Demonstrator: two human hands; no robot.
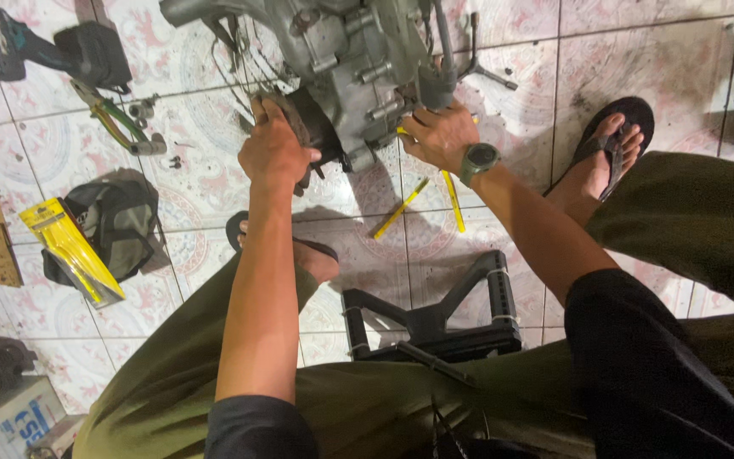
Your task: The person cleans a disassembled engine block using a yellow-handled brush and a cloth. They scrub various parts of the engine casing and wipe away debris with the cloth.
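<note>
cordless drill, green pliers, yellow packet on tiled floor.

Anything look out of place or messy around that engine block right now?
Yes. Loose tools lie scattered on the tiled floor: yellow-handled tools by the right hand, pliers and small loose fasteners left of the engine block. Left hand grips a dark part; no visible spill.

place: repair workshop | signs: engine block, pliers, power drill on tiled floor

tiled floor | engine | pliers | yellow packet | black stool
</note>
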